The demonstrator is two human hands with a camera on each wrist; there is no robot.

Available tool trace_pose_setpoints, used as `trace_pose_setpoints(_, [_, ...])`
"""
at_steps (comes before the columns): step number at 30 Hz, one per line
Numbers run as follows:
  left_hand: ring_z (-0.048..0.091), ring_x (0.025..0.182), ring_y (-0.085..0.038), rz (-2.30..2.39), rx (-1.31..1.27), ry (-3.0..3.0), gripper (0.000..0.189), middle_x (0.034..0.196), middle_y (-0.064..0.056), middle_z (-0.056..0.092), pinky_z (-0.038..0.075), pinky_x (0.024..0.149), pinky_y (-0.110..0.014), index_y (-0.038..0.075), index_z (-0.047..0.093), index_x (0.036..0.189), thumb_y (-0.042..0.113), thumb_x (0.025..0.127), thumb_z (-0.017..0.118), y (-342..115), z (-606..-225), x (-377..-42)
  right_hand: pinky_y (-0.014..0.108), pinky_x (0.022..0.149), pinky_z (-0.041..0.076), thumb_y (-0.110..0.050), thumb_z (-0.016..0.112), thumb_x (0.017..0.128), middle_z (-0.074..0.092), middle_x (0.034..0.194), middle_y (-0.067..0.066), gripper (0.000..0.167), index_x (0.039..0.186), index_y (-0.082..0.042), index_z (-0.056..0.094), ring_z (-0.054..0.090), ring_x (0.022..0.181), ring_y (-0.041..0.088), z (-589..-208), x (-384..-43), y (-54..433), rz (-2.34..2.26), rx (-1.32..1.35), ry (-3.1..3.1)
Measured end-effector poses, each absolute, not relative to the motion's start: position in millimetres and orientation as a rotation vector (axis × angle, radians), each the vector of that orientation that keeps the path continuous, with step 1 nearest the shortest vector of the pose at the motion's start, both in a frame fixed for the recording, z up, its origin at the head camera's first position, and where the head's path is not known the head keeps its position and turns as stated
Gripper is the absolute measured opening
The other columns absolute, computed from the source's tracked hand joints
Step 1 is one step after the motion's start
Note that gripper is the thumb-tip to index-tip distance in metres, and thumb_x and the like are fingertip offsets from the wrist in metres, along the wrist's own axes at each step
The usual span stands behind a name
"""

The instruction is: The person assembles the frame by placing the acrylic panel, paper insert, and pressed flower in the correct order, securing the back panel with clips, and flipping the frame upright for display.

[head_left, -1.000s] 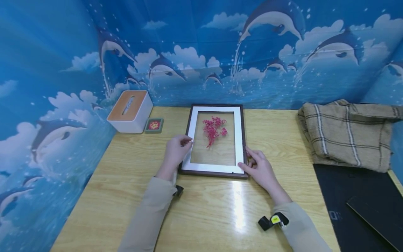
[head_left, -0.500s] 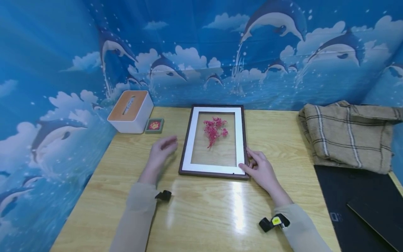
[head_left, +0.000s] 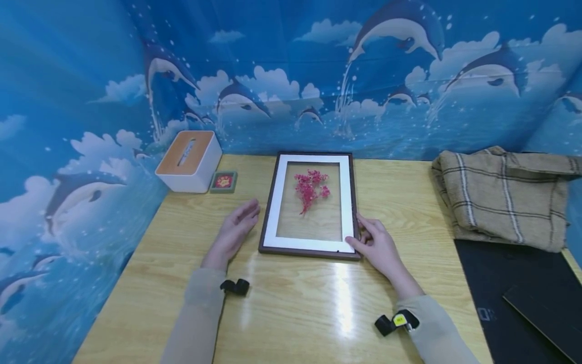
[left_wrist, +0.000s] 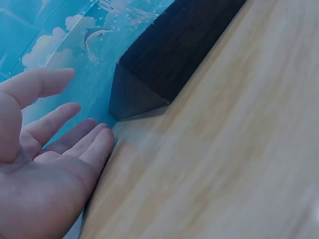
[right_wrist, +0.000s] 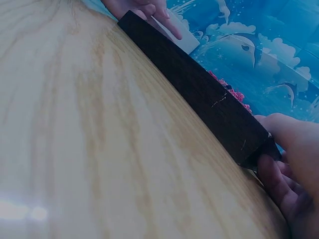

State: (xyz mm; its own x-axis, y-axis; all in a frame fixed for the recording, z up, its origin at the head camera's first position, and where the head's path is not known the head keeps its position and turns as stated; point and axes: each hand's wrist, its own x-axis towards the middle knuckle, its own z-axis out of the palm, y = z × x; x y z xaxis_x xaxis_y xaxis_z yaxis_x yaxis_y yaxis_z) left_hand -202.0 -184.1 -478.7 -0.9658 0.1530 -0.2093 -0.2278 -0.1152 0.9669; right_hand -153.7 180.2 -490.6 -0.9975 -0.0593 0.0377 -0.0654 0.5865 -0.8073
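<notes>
A dark picture frame (head_left: 309,254) with a white mat lies on the wooden table, a sprig of dried pink flowers (head_left: 310,189) in its transparent middle. My right hand (head_left: 377,245) grips its near right corner, thumb on the mat and fingers at the side edge. In the right wrist view those fingers curl against the dark side of the frame (right_wrist: 194,89); part of the hand is cut off. My left hand (head_left: 234,230) is just left of the frame, apart from it, fingers extended. The left wrist view shows its palm (left_wrist: 45,194) with nothing in it.
A white tissue box (head_left: 193,169) with a wooden lid stands back left, beside a small green square item (head_left: 223,181) with a red and yellow centre. A folded plaid cloth (head_left: 500,197) lies at right above a black surface (head_left: 500,283). A dolphin-print curtain (head_left: 291,76) hangs behind.
My left hand has let go of the frame's left edge, moved left, and its fingers have straightened. The right hand keeps its hold on the corner, and the frame has stayed in place.
</notes>
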Motion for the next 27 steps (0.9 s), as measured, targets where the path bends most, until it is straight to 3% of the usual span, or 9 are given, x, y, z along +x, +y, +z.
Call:
trace_pose_setpoints(4, [0.037,0.134,-0.024,2.096,0.024,1.961,0.054,0.146,-0.012,0.040,0.029,0.110,-0.036,0.005,0.039,0.143,0.004,0.093,0.058,-183.3,-485.0,-204.5,0.023,0.061,0.048,-0.038,0.073,0.084,0.049,0.119,0.011,0.077,0.145,-0.006,0.039,0.054,0.080,0.018,-489.7,-152.6,182.0,1.416,0.109,-2.786])
trace_pose_setpoints(11, [0.045,0.128,-0.023,1.888,0.115,2.130,0.056,0.142,-0.009,0.047,0.038,0.104,-0.030,0.008,0.047,0.139,0.006,0.087,0.066,-179.6,-487.3,-203.7,0.023,0.061,0.048,-0.039,0.072,0.084,0.049,0.119,0.012,0.076,0.144,-0.005,0.039,0.054,0.080,0.018,-488.8,-151.0,184.3,1.413,0.096,-2.788])
trace_pose_setpoints(18, [0.045,0.128,-0.025,1.835,0.125,2.164,0.056,0.143,-0.012,0.044,0.038,0.103,-0.030,0.006,0.045,0.140,0.004,0.087,0.065,-179.6,-487.1,-201.8,0.023,0.062,0.048,-0.034,0.071,0.087,0.046,0.120,0.013,0.075,0.146,-0.004,0.035,0.052,0.081,0.018,-484.4,-149.4,183.4,1.407,0.137,-2.829])
trace_pose_setpoints(22, [0.044,0.128,-0.027,1.850,0.112,2.156,0.056,0.143,-0.013,0.044,0.040,0.102,-0.029,0.005,0.045,0.140,0.004,0.088,0.065,-182.9,-487.0,-201.0,0.024,0.070,0.052,-0.025,0.069,0.089,0.044,0.126,0.015,0.077,0.149,-0.003,0.027,0.054,0.085,0.019,-479.2,-145.2,184.0,1.479,0.220,-2.844])
trace_pose_setpoints(27, [0.046,0.127,-0.025,1.851,0.080,2.160,0.055,0.142,-0.012,0.046,0.039,0.102,-0.029,0.006,0.047,0.139,0.006,0.087,0.067,-182.9,-486.5,-200.7,0.032,0.084,0.053,-0.020,0.068,0.089,0.039,0.138,0.019,0.080,0.151,-0.002,0.019,0.057,0.102,0.028,-465.5,-127.6,197.0,1.588,0.341,-2.856])
